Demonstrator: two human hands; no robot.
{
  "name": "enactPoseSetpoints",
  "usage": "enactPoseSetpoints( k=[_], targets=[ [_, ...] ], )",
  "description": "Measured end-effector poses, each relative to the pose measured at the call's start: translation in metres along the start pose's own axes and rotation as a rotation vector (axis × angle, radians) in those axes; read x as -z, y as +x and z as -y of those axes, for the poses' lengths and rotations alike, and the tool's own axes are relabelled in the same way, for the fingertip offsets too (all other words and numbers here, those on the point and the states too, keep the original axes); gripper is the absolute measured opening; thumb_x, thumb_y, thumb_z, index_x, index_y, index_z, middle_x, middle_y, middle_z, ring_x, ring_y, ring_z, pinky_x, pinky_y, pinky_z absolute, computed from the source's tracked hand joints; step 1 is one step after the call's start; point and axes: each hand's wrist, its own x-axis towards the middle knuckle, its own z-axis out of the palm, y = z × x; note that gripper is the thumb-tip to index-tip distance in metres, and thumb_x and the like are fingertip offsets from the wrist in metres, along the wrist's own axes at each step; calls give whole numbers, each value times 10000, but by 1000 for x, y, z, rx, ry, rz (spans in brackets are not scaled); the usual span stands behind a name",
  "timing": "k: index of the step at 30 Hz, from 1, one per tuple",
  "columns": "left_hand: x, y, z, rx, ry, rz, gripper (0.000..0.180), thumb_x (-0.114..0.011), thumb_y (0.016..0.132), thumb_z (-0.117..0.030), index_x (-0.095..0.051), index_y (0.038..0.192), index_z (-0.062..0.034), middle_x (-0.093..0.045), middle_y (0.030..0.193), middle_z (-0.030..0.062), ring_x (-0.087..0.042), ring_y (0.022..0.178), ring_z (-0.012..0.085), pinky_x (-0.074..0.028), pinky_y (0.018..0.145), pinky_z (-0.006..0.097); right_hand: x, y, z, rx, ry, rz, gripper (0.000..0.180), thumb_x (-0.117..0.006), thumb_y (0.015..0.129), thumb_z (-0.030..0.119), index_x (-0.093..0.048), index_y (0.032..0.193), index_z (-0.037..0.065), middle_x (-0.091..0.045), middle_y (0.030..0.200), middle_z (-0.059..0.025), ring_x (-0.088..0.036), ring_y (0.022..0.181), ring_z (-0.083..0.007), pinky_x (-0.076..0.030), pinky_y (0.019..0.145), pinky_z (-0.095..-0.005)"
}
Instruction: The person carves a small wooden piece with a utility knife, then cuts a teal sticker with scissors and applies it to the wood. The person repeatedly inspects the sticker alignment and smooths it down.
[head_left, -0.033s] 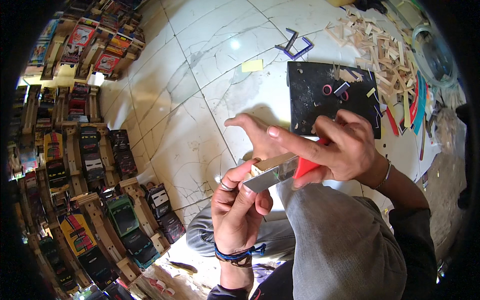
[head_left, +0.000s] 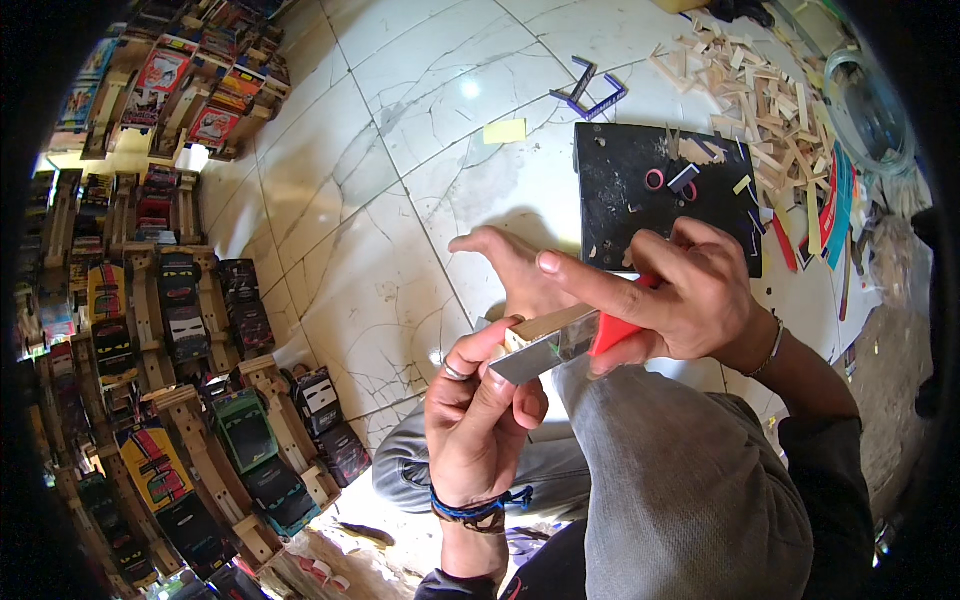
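My left hand [head_left: 478,425] is closed, pinching a small piece of pale wood [head_left: 540,328] between thumb and fingers. Along the near side of that wood lies a flat, shiny grey blade [head_left: 545,352], its far end close to my left thumb. The red handle [head_left: 612,332] at the blade's other end sits in my right hand [head_left: 690,295], between thumb and curled fingers, with the index finger stretched out over the wood. Where exactly blade and wood meet is partly hidden by my fingers.
Beyond my right hand a black board [head_left: 620,180] carries scissors [head_left: 672,165] and small scraps. Cut wood pieces [head_left: 765,95] are heaped at the far right. Rows of small wooden toy trucks [head_left: 185,330] line the left. A bent purple strip [head_left: 590,95] and yellow paper [head_left: 504,131] lie on the tiles.
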Motion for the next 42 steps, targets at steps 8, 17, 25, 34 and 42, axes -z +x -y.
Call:
enactPoseSetpoints(
  k=[8,17,25,34,42],
  targets=[
    [-3,-4,6,97,-14,-70,342,-570,1019,-38,-563,1354,31,-657,918,72,-575,697,125,-465,659,273,4,-15,-11,12,-47,74,783,-367,880,797,-638,1398,275,-348,634,50,-355,517,-103,-340,530,-245],
    [13,-24,3,115,-199,-92,323,-563,1022,-32,-577,1342,13,-681,1062,142,-635,828,130,-542,728,206,18,-3,-59,-520,290,0,450,-613,1009,315,-577,1423,142,-734,937,-145,-718,751,-262,-563,679,-359],
    [3,-12,-1,108,-230,-114,352,-568,1035,-72,-560,1381,-6,-676,1092,133,-605,817,86,-527,720,180,13,-3,-24,-660,1185,478,363,-685,983,315,-672,1156,-4,-729,896,-82,-566,708,-67,-474,666,-267],
    [6,-4,0,-436,490,23,423,-778,884,-83,-605,1253,31,-627,1235,187,-640,1169,299,-534,972,399,12,11,-10,-621,1160,478,391,-901,768,327,-672,843,18,-631,676,-38,-567,620,-95,-449,599,-285],
    [18,5,-4,-695,753,100,326,-834,813,-147,-702,1057,24,-711,1070,169,-673,1077,333,-546,943,460,17,8,-3,-627,1187,371,461,-959,646,339,-666,827,31,-616,722,-58,-568,675,-188,-418,636,-335]
  ],
)
